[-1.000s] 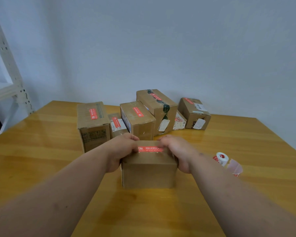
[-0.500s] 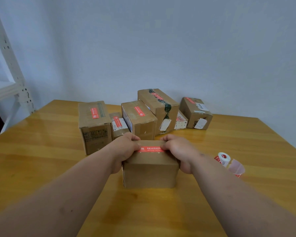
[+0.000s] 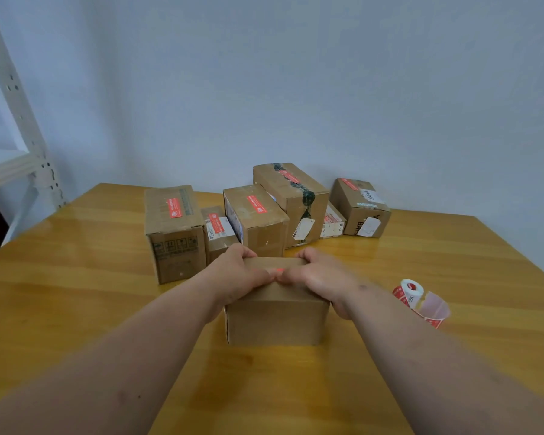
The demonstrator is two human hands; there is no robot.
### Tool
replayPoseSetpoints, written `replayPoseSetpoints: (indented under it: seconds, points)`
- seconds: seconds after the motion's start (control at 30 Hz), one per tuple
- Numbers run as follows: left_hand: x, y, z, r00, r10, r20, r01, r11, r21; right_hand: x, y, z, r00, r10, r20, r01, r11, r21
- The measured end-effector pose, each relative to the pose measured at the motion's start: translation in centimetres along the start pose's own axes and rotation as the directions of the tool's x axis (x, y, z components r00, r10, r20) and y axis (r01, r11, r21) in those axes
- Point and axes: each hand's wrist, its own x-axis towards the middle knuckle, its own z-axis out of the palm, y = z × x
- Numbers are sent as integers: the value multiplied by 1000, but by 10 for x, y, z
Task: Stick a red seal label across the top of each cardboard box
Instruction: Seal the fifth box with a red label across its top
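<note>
Peeking between meeting thumbs (image 3: 272, 275): red label (image 3: 279, 270).

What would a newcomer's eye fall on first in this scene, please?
Probably the left hand and right hand, thumbs meeting over a red label atop the near cardboard box. Next, the labelled boxes clustered behind it, and the label roll lying to the right.

Glossy honey-coloured wooden table (image 3: 76, 309). On it: one small plain brown cardboard box (image 3: 275, 318) nearest; six brown cardboard boxes bearing red labels (image 3: 255, 211) clustered at the far edge; one partly unwound roll of red seal labels (image 3: 416, 298) to the right, apart.
</note>
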Motion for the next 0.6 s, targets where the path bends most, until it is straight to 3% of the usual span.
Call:
replayPoseSetpoints:
  seconds: [0.23, 0.4, 0.6]
  points:
    - [1, 1, -5, 999, -35, 40, 39, 995, -87, -2, 1, -4, 999, 18, 33, -21, 993, 112]
    - [-3, 1, 0, 1000, -1, -8, 0, 999, -54, -3, -3, 1, 999, -3, -38, 1, 1000, -31]
    - [-9, -1, -2, 999, -2, 33, 5, 996, -85, -6, 4, -8, 998, 6, 59, -14, 992, 127]
